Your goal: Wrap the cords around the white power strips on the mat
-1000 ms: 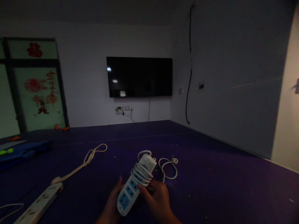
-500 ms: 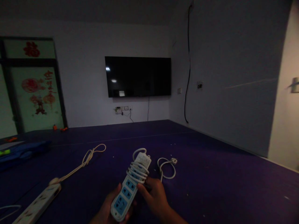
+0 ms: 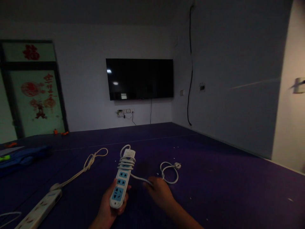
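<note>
My left hand (image 3: pixel 108 200) is wrapped round the lower end of a white power strip (image 3: pixel 122 183) with blue sockets, tilted with its far end up. Several turns of its white cord (image 3: pixel 126 163) are wound about the upper part, and a loop sticks out past the far end. From the coil the cord runs right into my right hand (image 3: pixel 158 190), which is closed on it a short way from the strip. Beyond that hand, the cord's free end lies in a loop on the purple surface, ending in a plug (image 3: pixel 177 165).
A second white power strip (image 3: pixel 39 210) lies at left, its cream cord (image 3: pixel 89 163) bundled beyond it. Blue cloth (image 3: pixel 26 157) rests at far left. Small white bits dot the purple surface (image 3: pixel 214 190). A television (image 3: pixel 140 79) hangs on the far wall.
My right hand has come off the strip and moved right, drawing a length of cord out from the coil. The strip has shifted left and stands more upright in my left hand.
</note>
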`<state>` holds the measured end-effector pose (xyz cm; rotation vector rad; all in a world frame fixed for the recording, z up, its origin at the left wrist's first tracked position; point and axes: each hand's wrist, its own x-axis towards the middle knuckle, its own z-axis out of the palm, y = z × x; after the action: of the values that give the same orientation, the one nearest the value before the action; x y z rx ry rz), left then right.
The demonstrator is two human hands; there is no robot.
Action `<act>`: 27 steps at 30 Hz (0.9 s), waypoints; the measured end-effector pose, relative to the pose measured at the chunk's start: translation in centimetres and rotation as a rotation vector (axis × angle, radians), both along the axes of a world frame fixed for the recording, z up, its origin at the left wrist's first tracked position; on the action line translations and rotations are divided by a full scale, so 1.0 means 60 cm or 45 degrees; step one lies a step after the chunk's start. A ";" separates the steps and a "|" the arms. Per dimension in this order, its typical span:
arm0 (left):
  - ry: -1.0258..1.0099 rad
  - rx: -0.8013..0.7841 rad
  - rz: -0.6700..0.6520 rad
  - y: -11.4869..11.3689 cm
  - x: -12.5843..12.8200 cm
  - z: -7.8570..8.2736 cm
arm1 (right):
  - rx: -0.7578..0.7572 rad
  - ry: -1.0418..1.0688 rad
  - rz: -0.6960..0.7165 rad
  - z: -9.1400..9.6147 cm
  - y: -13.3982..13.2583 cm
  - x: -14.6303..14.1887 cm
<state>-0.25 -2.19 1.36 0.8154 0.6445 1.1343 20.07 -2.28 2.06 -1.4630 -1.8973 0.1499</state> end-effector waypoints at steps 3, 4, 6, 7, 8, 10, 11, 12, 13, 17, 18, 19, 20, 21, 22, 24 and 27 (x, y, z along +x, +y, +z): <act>0.079 0.017 0.055 0.001 0.001 0.000 | 0.022 -0.023 -0.055 0.008 -0.002 0.004; 0.111 0.028 0.070 0.000 0.001 0.001 | 0.032 -0.011 -0.079 0.013 -0.002 0.006; 0.165 0.046 0.108 -0.003 0.003 0.005 | 0.049 0.016 -0.131 0.022 -0.004 0.010; 0.187 0.050 0.134 -0.005 0.003 0.006 | 0.061 0.025 -0.153 0.026 -0.005 0.011; 0.207 0.047 0.164 -0.006 0.004 0.007 | 0.075 0.029 -0.168 0.029 -0.006 0.012; 0.236 0.026 0.217 -0.008 0.005 0.006 | 0.110 0.020 -0.174 0.031 -0.009 0.011; 0.244 0.014 0.235 -0.008 0.006 0.005 | 0.128 0.004 -0.164 0.030 -0.011 0.010; 0.250 0.003 0.247 -0.008 0.007 0.003 | 0.146 -0.017 -0.146 0.029 -0.012 0.007; 0.258 -0.003 0.253 -0.007 0.008 0.001 | 0.166 -0.037 -0.129 0.027 -0.014 0.005; 0.332 0.028 0.286 -0.010 0.012 -0.001 | 0.267 -0.067 -0.111 0.019 -0.020 -0.002; 0.353 0.038 0.301 -0.013 0.014 0.000 | 0.301 -0.066 -0.111 0.018 -0.020 -0.003; 0.372 0.048 0.313 -0.016 0.016 0.002 | 0.337 -0.069 -0.109 0.016 -0.021 -0.003; 0.387 0.058 0.321 -0.018 0.017 0.003 | 0.377 -0.075 -0.102 0.015 -0.022 -0.004; 0.400 0.068 0.323 -0.020 0.019 0.003 | 0.419 -0.082 -0.090 0.013 -0.022 -0.004; 0.413 0.077 0.314 -0.022 0.021 0.002 | 0.463 -0.086 -0.074 0.011 -0.023 -0.005; 0.451 0.099 0.297 -0.021 0.025 -0.002 | 0.547 -0.080 -0.040 0.008 -0.024 -0.008; 0.542 0.149 0.324 -0.016 0.030 -0.009 | 0.630 -0.046 -0.010 0.006 -0.027 -0.014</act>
<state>1.54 -3.16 0.83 1.1131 1.0659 1.2460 19.22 -3.92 2.45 -1.1379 -1.7899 -0.3313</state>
